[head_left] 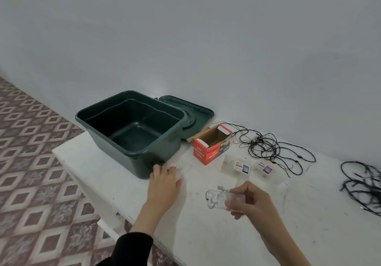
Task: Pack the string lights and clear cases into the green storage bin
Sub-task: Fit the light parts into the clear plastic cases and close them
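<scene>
The green storage bin [165, 142] stands open and empty at the table's left end. My right hand [251, 200] grips a clear case [219, 199] with thin wire lights inside, lifted above the table. My left hand [165, 183] lies flat with fingers on another clear case [183, 169] beside the bin's near corner. Two more clear cases with labels, the second clear case [236, 166] and the third clear case [263, 167], lie past my right hand. A black string of lights [266, 145] sprawls behind them and a second black bundle [360, 185] lies at the far right.
The bin's green lid [198, 115] lies behind the bin against the wall. An open red LED lights box [210, 144] sits between bin and black string. The white table [206, 234] ends at a near edge, with patterned floor tiles [31, 162] at the left.
</scene>
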### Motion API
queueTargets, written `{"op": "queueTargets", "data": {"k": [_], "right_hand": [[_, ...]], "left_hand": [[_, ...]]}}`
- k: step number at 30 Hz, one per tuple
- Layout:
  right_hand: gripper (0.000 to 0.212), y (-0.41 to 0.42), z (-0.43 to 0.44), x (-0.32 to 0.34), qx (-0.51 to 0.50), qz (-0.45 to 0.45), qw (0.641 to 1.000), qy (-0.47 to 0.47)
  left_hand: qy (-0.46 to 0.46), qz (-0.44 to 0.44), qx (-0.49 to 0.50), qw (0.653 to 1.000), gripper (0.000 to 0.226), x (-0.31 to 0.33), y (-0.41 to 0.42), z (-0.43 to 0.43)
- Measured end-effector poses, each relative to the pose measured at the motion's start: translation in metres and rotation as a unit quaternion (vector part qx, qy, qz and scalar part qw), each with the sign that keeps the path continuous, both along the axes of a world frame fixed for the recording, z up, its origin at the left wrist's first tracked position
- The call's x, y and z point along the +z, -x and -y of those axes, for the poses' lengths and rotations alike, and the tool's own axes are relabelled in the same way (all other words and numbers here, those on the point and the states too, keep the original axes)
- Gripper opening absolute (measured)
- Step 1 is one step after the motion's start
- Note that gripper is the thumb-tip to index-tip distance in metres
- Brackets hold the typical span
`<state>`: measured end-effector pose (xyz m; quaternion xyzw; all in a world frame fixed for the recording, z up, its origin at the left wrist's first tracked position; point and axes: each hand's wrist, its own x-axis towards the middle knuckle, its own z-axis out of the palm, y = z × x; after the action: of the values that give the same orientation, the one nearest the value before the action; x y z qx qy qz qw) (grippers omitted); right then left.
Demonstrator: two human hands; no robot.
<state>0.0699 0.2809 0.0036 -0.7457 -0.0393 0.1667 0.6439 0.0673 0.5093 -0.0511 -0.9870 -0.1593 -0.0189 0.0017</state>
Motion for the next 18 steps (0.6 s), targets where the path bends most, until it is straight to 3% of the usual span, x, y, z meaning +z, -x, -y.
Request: {"op": "queueTargets", "data": {"k": [3,6,9,11,14,18], "right_hand": [[0.017,-0.001,0.003,-0.001,0.000,0.005,1.000,-0.004],[0.023,0.001,0.005,0.002,-0.013,0.012,1.000,-0.024],[0.027,0.004,0.007,0.009,-0.066,0.013,0.994,-0.089],[0.019,0.007,0.007,0.019,-0.093,0.009,0.984,-0.154],[0.016,0.016,0.003,0.042,-0.087,0.009,0.967,-0.238],[0.022,0.028,-0.008,0.067,-0.078,0.038,0.958,-0.272]], "left_hand": [[0.032,0.013,0.025,0.999,0.044,0.001,-0.001,0.004],[0.180,0.018,0.054,0.982,0.049,0.005,-0.002,0.007],[0.321,0.063,0.101,0.940,0.067,0.023,0.004,0.015],[0.430,0.107,0.136,0.886,0.075,0.043,0.012,0.025],[0.590,0.160,0.135,0.780,0.067,0.072,0.027,0.051],[0.690,0.221,0.089,0.683,0.053,0.100,0.045,0.083]]}}
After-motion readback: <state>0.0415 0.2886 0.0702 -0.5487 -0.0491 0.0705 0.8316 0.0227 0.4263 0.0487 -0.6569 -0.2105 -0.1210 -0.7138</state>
